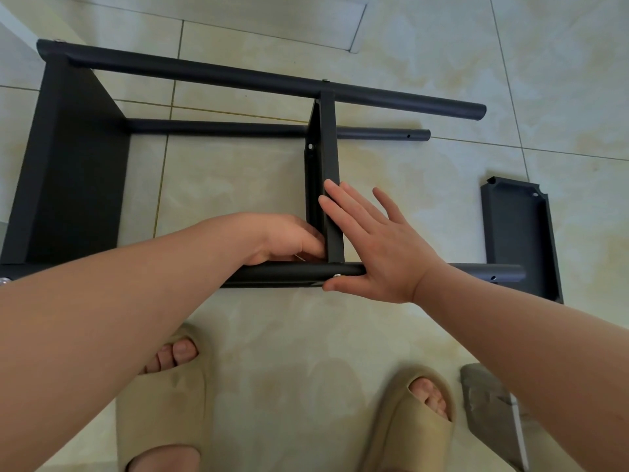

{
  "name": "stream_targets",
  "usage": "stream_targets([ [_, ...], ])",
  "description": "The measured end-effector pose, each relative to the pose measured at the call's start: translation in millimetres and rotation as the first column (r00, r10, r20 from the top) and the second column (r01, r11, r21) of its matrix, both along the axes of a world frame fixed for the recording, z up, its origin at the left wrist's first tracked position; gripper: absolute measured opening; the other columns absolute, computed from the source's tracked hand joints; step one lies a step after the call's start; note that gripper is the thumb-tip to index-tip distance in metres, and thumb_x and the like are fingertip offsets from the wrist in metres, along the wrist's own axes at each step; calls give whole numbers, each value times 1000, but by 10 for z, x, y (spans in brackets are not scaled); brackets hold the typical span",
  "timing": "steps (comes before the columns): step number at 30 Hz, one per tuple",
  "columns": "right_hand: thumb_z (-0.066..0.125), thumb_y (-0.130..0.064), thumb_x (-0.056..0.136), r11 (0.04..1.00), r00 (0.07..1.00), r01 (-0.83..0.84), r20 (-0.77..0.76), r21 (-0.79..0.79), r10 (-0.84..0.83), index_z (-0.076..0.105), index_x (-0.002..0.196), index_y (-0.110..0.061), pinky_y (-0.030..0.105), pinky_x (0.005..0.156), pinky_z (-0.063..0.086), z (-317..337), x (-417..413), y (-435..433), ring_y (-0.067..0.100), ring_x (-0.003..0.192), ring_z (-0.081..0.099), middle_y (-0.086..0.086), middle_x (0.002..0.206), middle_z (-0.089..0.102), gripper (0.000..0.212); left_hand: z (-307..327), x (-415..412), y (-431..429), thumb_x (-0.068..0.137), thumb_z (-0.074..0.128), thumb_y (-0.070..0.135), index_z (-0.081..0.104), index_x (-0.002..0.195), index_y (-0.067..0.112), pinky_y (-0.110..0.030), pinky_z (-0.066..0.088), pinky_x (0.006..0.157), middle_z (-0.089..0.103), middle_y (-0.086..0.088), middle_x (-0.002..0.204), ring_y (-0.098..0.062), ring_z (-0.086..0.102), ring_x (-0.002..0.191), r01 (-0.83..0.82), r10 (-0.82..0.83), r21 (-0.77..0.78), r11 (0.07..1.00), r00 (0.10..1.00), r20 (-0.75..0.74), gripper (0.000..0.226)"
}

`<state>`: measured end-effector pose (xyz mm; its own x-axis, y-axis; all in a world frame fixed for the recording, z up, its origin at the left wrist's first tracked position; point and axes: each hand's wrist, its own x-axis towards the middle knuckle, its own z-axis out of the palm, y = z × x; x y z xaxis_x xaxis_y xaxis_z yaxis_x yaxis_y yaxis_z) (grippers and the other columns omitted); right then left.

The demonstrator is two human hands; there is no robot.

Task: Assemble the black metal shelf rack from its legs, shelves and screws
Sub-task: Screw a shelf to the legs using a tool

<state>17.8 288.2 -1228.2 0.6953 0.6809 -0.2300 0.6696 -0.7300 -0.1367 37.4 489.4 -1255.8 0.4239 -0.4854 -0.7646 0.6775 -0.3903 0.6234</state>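
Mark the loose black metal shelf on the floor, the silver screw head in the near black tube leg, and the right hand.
loose black metal shelf (517, 240): head view, recessed face.
silver screw head (337, 275): head view, its top.
right hand (381, 250): head view, back of hand.

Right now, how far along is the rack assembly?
Done: the end shelf looks joined to the legs, with a screw head showing on the far leg. In hand: the middle shelf; the right hand presses flat on it and the near leg, the left hand works at its corner. Left: the loose shelf and the legs' open holes.
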Motion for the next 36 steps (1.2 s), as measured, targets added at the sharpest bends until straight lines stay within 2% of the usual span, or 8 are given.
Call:
stream_targets([
  [4, 30, -86, 85, 1000, 1000, 0, 0, 0, 0, 4, 163, -17, 53, 126, 4, -4, 0, -3, 18, 157, -4, 0, 170, -6, 107, 6, 3, 19, 88, 58, -2, 72, 85, 5, -25, 57, 60, 73, -12, 74, -20, 72, 67, -27, 26, -33, 999, 999, -27, 16],
  [10, 29, -86, 85, 1000, 1000, -3, 3, 1, 3, 3, 163, -17, 53, 126, 4, -13, 0, -4, 18, 157, -4, -1, 170, -7, 106, 19, 9, 35, 91, 57, 2, 76, 86, 7, -30, 59, 70, 75, -15, 86, -23, 73, 76, -60, 48, -86, 994, 989, -138, 20],
  [15, 28, -86, 85, 1000, 1000, 0, 2, 5, 0, 4, 163, -17, 52, 126, 5, -8, -2, -1, 18, 157, -3, 0, 170, -5, 106, 13, 9, 6, 89, 62, 4, 73, 91, 7, -27, 59, 63, 76, -11, 80, -21, 73, 71, -10, 10, 0, 1000, 1000, -19, 11],
  [18, 29, -86, 85, 1000, 1000, 0, 4, 7, 0, 5, 163, -17, 53, 125, 6, -7, -3, -2, 19, 157, -3, 0, 170, -5, 106, 10, 7, 9, 88, 60, 2, 72, 89, 5, -26, 56, 60, 74, -12, 76, -21, 72, 67, -7, 7, 2, 1000, 1000, -25, 12],
  [24, 30, -85, 86, 1000, 1000, -1, 11, 8, 1, 5, 163, -17, 53, 125, 6, -12, -8, -2, 19, 157, -2, 0, 170, -5, 106, 12, 7, 35, 88, 58, -3, 77, 69, 13, -28, 57, 64, 73, -14, 78, -23, 71, 69, -16, 10, -58, 998, 995, -102, 31],
  [28, 31, -85, 86, 1000, 1000, 0, 14, 12, 0, 6, 163, -17, 54, 125, 7, -16, -8, -3, 19, 157, -2, 0, 170, -4, 106, 10, 6, 35, 89, 57, -1, 74, 81, 11, -28, 57, 69, 73, -12, 79, -22, 70, 70, -2, -4, -47, 999, 992, -125, 22],
  [33, 31, -86, 86, 1000, 1000, -2, 15, 16, 2, 6, 163, -16, 54, 125, 7, -19, -3, -6, 19, 157, -2, 0, 170, -4, 107, -4, 12, 52, 92, 54, -1, 79, 77, 13, -31, 59, 73, 75, -13, 88, -22, 73, 77, -50, 34, -104, 993, 988, -154, 32],
  [36, 31, -86, 86, 1000, 1000, -4, 18, 18, 4, 6, 163, -16, 53, 126, 7, -21, -4, -3, 19, 157, -1, 0, 170, -4, 107, -7, 5, 43, 92, 58, 4, 75, 92, 7, -36, 58, 82, 75, -17, 96, -26, 73, 85, -68, 56, -89, 994, 990, -132, 18],
])
